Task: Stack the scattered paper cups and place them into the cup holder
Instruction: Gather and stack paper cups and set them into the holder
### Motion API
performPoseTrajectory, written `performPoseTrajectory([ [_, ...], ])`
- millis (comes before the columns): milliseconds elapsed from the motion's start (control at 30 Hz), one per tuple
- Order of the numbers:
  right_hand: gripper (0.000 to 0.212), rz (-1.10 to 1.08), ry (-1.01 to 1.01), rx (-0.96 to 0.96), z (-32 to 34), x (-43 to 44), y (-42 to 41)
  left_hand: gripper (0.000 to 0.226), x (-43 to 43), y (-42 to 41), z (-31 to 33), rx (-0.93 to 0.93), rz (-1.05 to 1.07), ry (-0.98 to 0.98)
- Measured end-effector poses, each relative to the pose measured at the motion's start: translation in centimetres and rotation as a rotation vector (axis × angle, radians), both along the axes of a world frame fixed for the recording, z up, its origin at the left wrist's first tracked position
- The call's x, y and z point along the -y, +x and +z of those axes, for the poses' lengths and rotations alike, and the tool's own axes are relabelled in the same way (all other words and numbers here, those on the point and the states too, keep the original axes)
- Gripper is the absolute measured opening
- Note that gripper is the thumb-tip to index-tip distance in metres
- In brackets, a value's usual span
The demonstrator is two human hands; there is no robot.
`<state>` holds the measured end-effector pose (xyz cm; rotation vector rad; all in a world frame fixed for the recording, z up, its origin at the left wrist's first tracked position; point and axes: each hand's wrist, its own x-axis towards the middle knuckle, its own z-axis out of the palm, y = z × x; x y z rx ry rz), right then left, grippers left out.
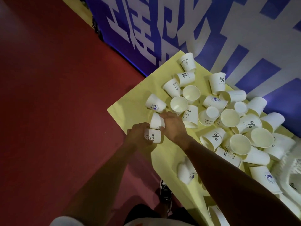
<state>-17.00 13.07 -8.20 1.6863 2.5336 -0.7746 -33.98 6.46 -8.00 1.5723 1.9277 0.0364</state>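
The picture is dim and soft, with a compressed, slightly smeared grain. The yellow table (136,97) and white paper cups (229,118) catch the most light, apparently from overhead. A violet glow rims the banner (146,30) base toward 11 o'clock. Cups near 4 o'clock blur badly. Wide-angle bending stretches the edges, and the red floor (48,79) at 9 o'clock lies in shade.
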Motion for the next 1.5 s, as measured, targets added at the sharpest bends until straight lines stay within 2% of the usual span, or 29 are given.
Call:
performPoseTrajectory([
  [267,0.052,-0.099,-0.055,-0.007,-0.3,1.5,2.3,0.07,0.0,1.3,0.4,-0.058,-0.102,-0.005],
  [467,0.059,-0.217,-0.077,-0.085,0.9,2.5,4.3,0.082,0.3,2.1,1.5,-0.049,-0.107,0.019],
  [633,0.065,-0.313,-0.091,-0.15,2.8,3.9,8.0,0.083,0.3,4.3,2.9,-0.056,-0.172,0.07],
  [900,0.066,-0.492,-0.003,-0.228,6.2,8.0,16.1,0.074,0.5,10.9,5.2,-0.028,-0.216,0.178],
  [1133,0.075,-0.658,0.046,-0.265,8.8,13.7,24.1,0.07,0.9,19.0,7.5,0.012,-0.355,0.29],
  [1367,0.067,-0.846,0.14,-0.19,10.1,18.9,31.1,0.069,1.8,27.7,9.7,0.128,-0.489,0.263],
  [1500,0.065,-1.001,0.211,-0.252,10.4,20.6,34.2,0.067,2.3,31.0,10.2,0.203,-0.509,0.206],
])
